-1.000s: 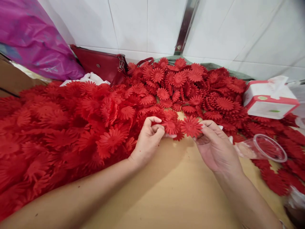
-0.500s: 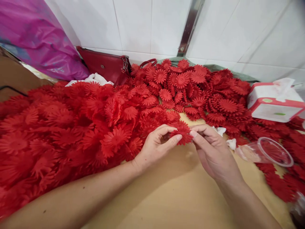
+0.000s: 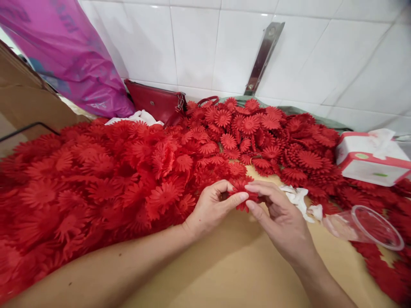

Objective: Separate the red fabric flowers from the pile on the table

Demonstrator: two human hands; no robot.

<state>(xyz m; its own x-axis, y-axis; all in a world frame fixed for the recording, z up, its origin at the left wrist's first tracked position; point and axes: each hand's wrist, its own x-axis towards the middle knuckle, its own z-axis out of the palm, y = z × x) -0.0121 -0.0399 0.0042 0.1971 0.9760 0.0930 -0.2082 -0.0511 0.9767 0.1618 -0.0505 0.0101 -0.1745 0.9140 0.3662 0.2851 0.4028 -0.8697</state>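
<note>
A red artificial flower [image 3: 240, 185] with many narrow petals is held above the table, between my two hands. My left hand [image 3: 210, 208] pinches its left side, thumb on top and the fingers curled behind. At the flower's right side, my right hand [image 3: 285, 220] has its index finger over the petals and its thumb at the lower edge. The right fingertips partly cover the flower, so I cannot tell whether it is one layer or several stacked. A big heap of similar red flowers [image 3: 105, 188] lies left of my left hand, and another heap [image 3: 250, 124] rises behind.
On the right lie a clear plastic cup [image 3: 362, 224] on its side, crumpled white tissue [image 3: 298, 200] and a tissue box [image 3: 374, 158]. A red handbag [image 3: 154, 100] and purple plastic bag [image 3: 86, 64] stand near the tiled wall [image 3: 195, 47]. Cardboard [image 3: 28, 94] stands far left.
My right index finger has shifted left over the flower, and the right thumb has moved lower, apart from the index finger. The left hand keeps its pinch. The whole view has tilted up slightly.
</note>
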